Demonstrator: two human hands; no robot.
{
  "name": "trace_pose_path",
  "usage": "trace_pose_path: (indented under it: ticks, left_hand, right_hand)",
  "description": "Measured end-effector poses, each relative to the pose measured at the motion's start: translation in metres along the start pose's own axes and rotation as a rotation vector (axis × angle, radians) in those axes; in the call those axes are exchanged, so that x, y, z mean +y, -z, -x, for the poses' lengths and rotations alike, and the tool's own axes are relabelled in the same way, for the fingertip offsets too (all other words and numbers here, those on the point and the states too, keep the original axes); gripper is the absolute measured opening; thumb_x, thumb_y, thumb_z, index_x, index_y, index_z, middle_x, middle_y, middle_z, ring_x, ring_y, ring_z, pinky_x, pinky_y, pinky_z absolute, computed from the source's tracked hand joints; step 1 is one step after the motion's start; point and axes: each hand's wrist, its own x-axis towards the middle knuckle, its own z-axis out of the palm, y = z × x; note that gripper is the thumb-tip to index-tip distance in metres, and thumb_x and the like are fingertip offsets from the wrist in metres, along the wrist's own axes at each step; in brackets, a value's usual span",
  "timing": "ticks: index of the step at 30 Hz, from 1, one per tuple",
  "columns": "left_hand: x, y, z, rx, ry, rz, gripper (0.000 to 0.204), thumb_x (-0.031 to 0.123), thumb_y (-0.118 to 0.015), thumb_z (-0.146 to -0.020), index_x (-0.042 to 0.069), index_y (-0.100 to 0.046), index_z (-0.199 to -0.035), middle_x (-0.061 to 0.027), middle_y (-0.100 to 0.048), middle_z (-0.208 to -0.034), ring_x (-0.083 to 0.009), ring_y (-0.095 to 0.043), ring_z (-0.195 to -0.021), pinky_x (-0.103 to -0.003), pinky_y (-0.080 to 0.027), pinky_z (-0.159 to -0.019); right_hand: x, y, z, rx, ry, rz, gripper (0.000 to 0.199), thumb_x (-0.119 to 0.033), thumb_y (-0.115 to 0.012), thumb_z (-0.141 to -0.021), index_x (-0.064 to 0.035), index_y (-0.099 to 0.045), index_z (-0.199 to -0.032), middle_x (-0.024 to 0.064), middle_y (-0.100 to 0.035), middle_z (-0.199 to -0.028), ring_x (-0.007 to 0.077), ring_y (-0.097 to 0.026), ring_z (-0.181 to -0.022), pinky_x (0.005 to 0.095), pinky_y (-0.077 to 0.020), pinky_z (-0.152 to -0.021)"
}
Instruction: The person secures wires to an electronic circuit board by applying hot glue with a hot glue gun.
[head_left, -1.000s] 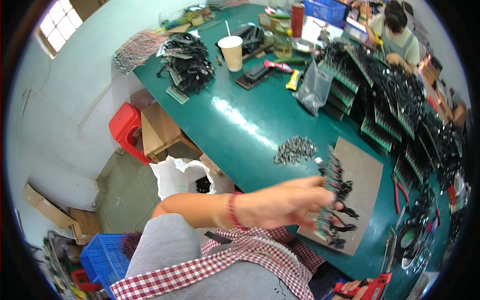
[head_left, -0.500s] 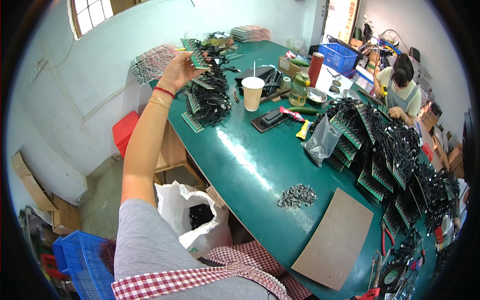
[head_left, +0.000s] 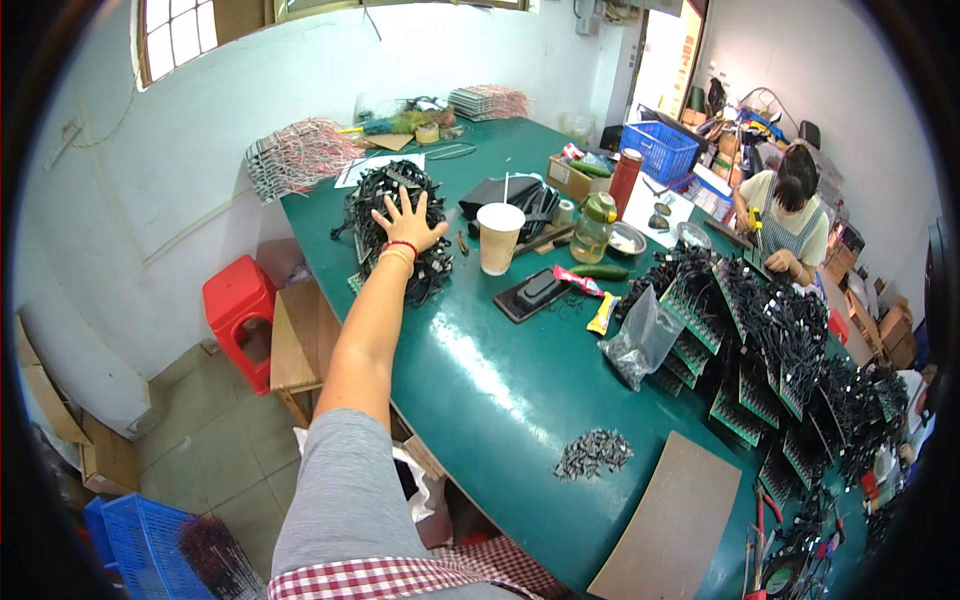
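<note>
My left hand [head_left: 412, 222] is stretched out to the far left of the table, fingers spread, palm down on a heap of black cables [head_left: 385, 185]. A bit of green circuit board [head_left: 355, 284] shows at the heap's lower left edge; the rest is hidden under cables and my hand. Nothing is gripped. My right hand is out of view. To the right of the heap stand a paper cup with a straw [head_left: 499, 240] and a black bag [head_left: 520, 203].
A large stack of green boards with black cables [head_left: 740, 400] covers the table's right side. Nearer are small dark pieces [head_left: 593, 455], a brown board [head_left: 672, 520] and pliers [head_left: 765, 510]. A co-worker [head_left: 790, 220] sits at the far right. A red stool [head_left: 240, 310] stands left.
The green board strip with cables, held up in my left hand before, is down on the heap and released. My hand has lowered and its fingers have spread.
</note>
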Motion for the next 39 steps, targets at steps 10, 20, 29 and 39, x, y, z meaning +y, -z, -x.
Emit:
trace_pose_path:
  ticks: [10, 20, 29, 39]
  left_hand:
    - [-0.003, -0.026, 0.028, -0.101, -0.337, -0.153, 0.076, 0.064, -0.040, -0.077, 0.010, -0.044, -0.130, -0.0204, -0.022, -0.144, -0.0413, -0.010, -0.134, -0.063, 0.002, -0.101]
    - [-0.023, -0.060, -0.063, -0.026, -0.088, -0.090, 0.058, 0.055, -0.036, -0.085, 0.019, -0.044, -0.130, -0.0121, -0.019, -0.147, -0.0352, -0.008, -0.136, -0.060, 0.001, -0.103]
    - [-0.007, 0.003, -0.042, -0.223, -0.056, -0.016, 0.061, 0.054, -0.046, -0.080, 0.014, -0.048, -0.126, -0.0071, -0.043, -0.134, -0.0272, -0.027, -0.132, -0.062, -0.005, -0.102]
    - [0.354, 0.091, 0.275, -0.116, -1.364, 1.115, 0.024, 0.018, -0.047, -0.089, 0.000, -0.060, -0.081, -0.0120, -0.062, -0.071, -0.0240, -0.059, -0.064, -0.035, -0.047, -0.062]
  right_hand:
    - [-0.013, -0.011, -0.015, 0.046, -0.072, 0.262, 0.027, -0.026, -0.057, -0.086, -0.0091, -0.050, -0.106, 0.0024, -0.049, -0.063, 0.0133, -0.043, -0.051, 0.0276, -0.0384, -0.044]
    - [-0.007, -0.011, -0.026, 0.144, -0.067, 0.069, 0.020, -0.024, -0.058, -0.086, -0.0084, -0.054, -0.098, 0.0022, -0.047, -0.062, 0.0140, -0.042, -0.049, 0.0277, -0.0358, -0.043]
    - [-0.031, 0.067, -0.012, 0.263, 0.126, -0.077, 0.025, -0.023, -0.051, -0.091, -0.0060, -0.048, -0.109, -0.0022, -0.040, -0.054, 0.0043, -0.034, -0.040, 0.0185, -0.0290, -0.035]
    - [-0.027, 0.077, -0.031, 0.279, 0.021, -0.241, 0.024, -0.024, -0.046, -0.093, -0.0048, -0.046, -0.108, 0.0004, -0.042, -0.058, 0.0058, -0.038, -0.044, 0.0194, -0.0340, -0.039]
